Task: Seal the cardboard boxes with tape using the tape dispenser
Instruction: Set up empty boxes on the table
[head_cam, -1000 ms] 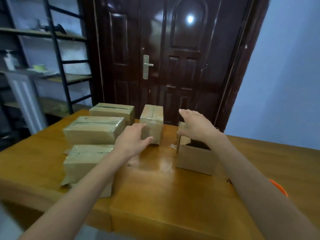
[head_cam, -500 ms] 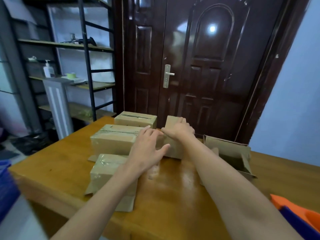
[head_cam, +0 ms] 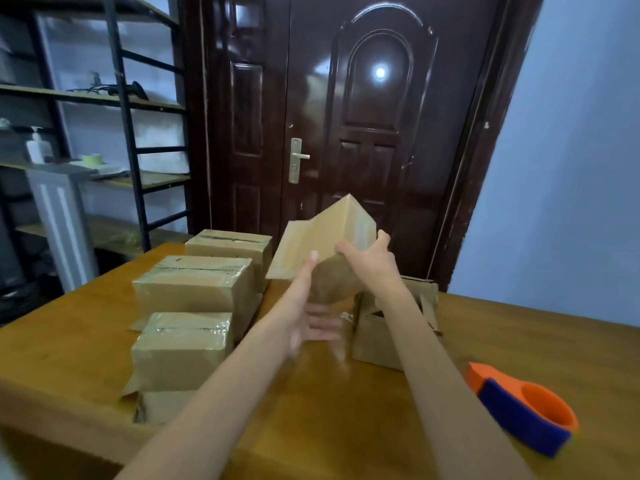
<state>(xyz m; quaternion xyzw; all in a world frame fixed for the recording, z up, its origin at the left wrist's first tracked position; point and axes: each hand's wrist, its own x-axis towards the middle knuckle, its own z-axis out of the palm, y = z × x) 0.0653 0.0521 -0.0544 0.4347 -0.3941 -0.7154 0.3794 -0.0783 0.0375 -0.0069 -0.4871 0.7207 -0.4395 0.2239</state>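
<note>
While the right hand point(head_cam: 369, 259) grips a taped box point(head_cam: 325, 247) from its far side, fingers curled over the edge, the box hangs tilted above the table point(head_cam: 346, 410), one corner pointing up. The left hand point(head_cam: 304, 313) is under the box — blurred, its fingers spread and straight, the thumb up against the box's near face. Three sealed boxes point(head_cam: 197, 282) sit in a row on the left. An open box point(head_cam: 388, 327) stands just right of the hands, flaps up. Near the table's right edge lies the orange-and-blue dispenser point(head_cam: 523, 407) — well apart from both hands.
</note>
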